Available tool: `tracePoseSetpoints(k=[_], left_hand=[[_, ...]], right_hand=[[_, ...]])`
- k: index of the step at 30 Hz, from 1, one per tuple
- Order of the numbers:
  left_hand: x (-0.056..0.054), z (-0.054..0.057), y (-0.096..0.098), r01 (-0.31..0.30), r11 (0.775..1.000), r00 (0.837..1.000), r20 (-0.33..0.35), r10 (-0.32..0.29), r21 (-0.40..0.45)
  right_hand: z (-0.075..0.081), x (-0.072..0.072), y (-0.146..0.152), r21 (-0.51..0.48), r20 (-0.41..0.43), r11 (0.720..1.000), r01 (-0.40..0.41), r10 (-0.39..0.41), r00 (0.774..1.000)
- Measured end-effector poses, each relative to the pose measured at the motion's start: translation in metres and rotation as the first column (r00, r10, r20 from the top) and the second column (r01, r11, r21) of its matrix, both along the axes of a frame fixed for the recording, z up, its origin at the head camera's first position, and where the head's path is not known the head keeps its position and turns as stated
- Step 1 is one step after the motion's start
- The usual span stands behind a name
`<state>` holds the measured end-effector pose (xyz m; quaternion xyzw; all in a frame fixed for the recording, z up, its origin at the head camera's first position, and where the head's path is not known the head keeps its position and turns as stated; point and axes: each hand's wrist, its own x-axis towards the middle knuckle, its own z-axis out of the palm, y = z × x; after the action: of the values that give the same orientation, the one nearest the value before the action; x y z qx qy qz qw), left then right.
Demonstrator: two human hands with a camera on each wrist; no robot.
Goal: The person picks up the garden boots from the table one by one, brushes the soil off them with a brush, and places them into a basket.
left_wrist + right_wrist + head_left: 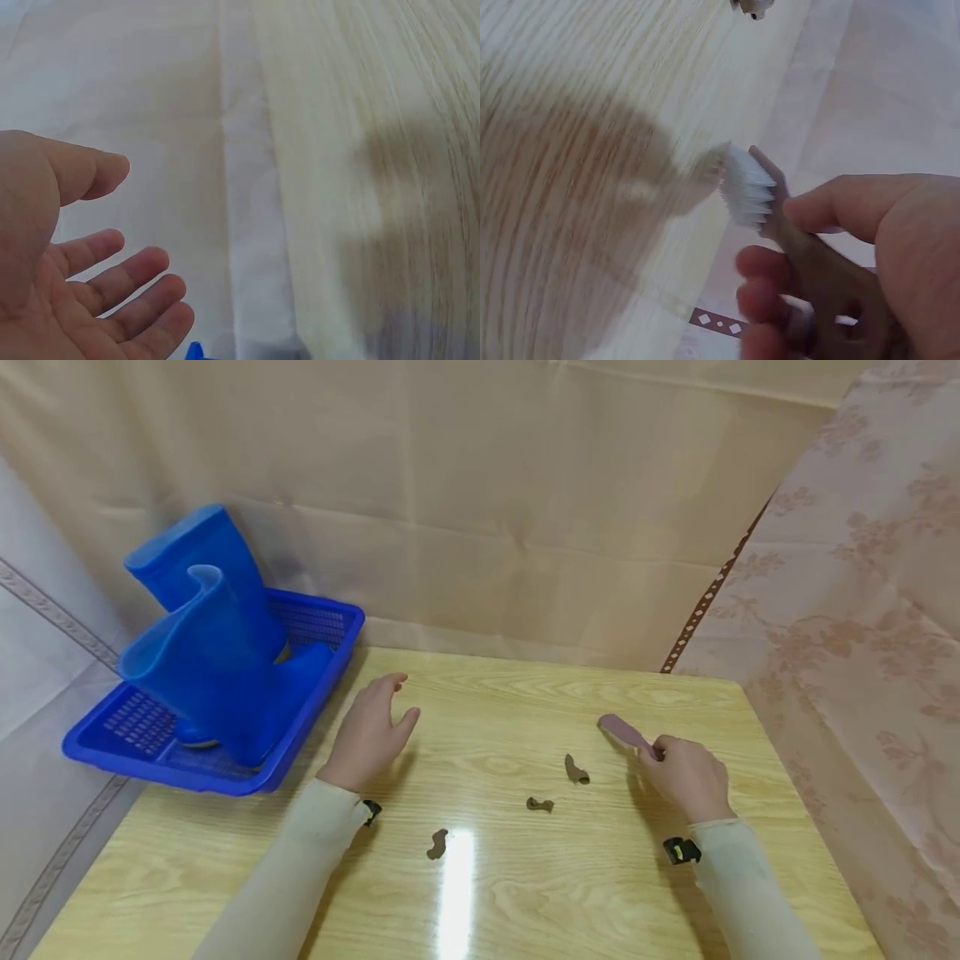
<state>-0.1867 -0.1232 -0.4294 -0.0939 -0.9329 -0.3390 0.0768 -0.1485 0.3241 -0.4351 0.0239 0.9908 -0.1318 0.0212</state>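
My right hand (688, 777) grips a mauve scrub brush (622, 731) by its handle, above the right side of the table. In the right wrist view the white bristles (746, 191) face the wood, and the thumb presses along the brush's neck. My left hand (367, 731) hangs over the table beside the basket, thumb apart from the loosely bent fingers and nothing in it. Two blue rubber boots, the nearer boot (225, 677) and the farther boot (217, 556), stand in a blue plastic basket (315, 752) at the left.
Three small brown scraps lie on the wooden table (510, 893): one scrap (576, 770) near the brush, another scrap (540, 805) nearer the middle, a third scrap (437, 844) toward the front. A beige curtain (480, 510) closes off the back, and a floral cloth (885, 652) hangs right.
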Motion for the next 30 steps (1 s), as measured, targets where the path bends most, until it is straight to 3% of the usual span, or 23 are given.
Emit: tracePoseSetpoints(k=[5,10,23,30], left_hand=[[-0.011,-0.009,-0.002,-0.014,1.0,1.0,0.016,0.015,-0.024],[-0.016,-0.013,-0.001,-0.003,1.0,0.999,0.036,0.004,-0.028],[-0.018,-0.008,0.008,0.016,0.999,0.997,0.078,-0.012,-0.047],[-0.018,-0.007,0.01,0.011,0.998,0.998,0.063,-0.008,-0.055]], right_hand=[[-0.001,0.0,-0.004,0.024,0.072,1.0,0.019,-0.021,0.997],[-0.006,0.0,-0.008,0.031,0.076,0.999,0.042,-0.044,0.996],[-0.009,0.002,-0.006,0.012,0.18,0.999,0.037,-0.039,0.983],[-0.005,-0.003,-0.005,-0.006,0.1,1.0,0.027,-0.026,0.995]])
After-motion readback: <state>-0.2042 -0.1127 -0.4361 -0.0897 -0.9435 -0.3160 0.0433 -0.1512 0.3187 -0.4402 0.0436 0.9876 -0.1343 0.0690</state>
